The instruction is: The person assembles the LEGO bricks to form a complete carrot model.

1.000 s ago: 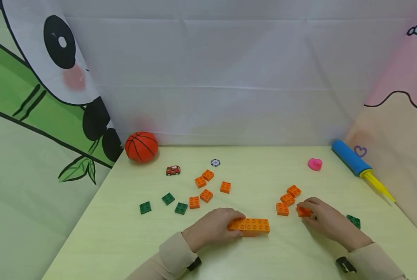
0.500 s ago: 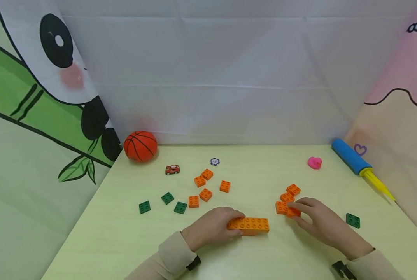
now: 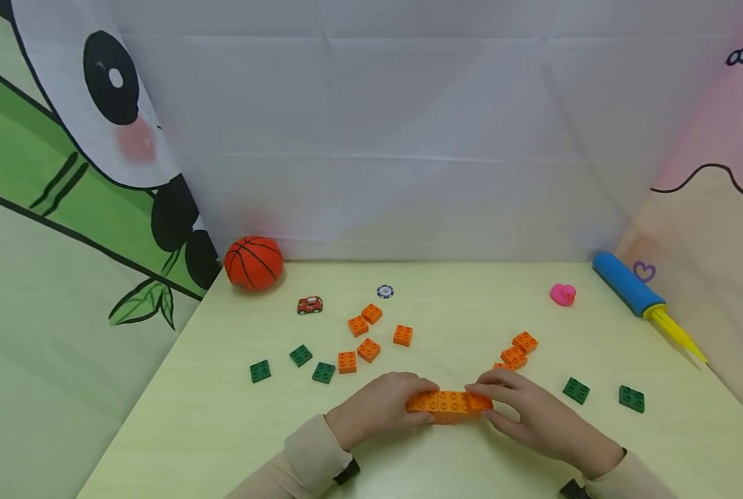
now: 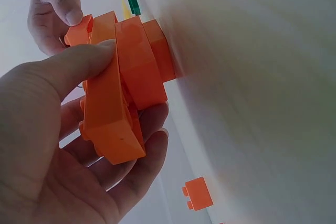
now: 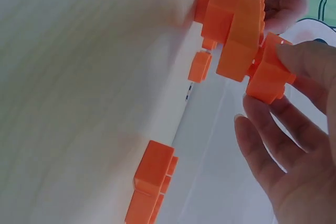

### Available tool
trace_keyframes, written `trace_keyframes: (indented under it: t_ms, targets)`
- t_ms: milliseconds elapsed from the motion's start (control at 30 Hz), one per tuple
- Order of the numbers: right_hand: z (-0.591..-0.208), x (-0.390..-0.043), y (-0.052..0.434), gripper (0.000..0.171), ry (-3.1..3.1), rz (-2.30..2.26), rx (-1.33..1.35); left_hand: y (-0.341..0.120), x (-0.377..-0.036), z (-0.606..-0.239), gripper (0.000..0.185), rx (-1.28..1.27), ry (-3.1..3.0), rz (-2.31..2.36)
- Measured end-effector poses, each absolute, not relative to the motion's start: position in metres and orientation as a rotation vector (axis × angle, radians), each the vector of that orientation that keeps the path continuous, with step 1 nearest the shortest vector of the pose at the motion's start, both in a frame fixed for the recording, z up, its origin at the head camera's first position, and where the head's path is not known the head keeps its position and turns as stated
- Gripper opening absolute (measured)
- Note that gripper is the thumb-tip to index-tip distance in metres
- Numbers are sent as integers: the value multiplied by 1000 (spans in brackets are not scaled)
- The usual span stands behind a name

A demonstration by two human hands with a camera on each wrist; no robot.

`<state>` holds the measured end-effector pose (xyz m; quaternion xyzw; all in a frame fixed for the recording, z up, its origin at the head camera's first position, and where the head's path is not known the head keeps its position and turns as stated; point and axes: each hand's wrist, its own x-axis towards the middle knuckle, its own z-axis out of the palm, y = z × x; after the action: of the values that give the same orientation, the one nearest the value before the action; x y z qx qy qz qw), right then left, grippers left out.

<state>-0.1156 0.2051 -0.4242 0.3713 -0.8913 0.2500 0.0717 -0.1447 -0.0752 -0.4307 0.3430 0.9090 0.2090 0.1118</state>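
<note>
Yellow-green table (image 3: 222, 416) carries everything. Near its front edge, roughly mid-way across, the left hand (image 3: 378, 405) grips the stacked orange block row (image 3: 446, 403), fingers curled round its left end. Right hand (image 3: 527, 416) pinches a small orange brick (image 3: 480, 400) against the row's right end.

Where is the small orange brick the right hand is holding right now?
In the head view, the small orange brick sits pinched in the right hand, against the right end of the orange block assembly held by the left hand.

Low in the frame's middle, the left hand (image 3: 380, 405) and the right hand (image 3: 521, 412) meet fingertip to fingertip, fingers curled in a grip, both forearms angling inward from the bottom edge.
</note>
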Motion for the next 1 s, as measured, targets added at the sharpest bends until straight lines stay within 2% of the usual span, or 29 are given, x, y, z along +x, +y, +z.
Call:
trace_keyframes:
  t_ms: [233, 433, 733, 1000]
  targets:
    - [-423, -116, 200, 44, -2808, 759, 1057, -74, -145, -431, 44, 994, 2656, 627]
    - [-422, -121, 198, 38, -2847, 922, 1096, -75, -145, -431, 43, 1006, 2656, 632]
    - [-427, -131, 204, 48, -3004, 1308, 1024, -75, -145, -433, 42, 989, 2650, 645]
    - [-435, -137, 206, 47, -2995, 1460, 978, -75, -145, -431, 42, 980, 2649, 663]
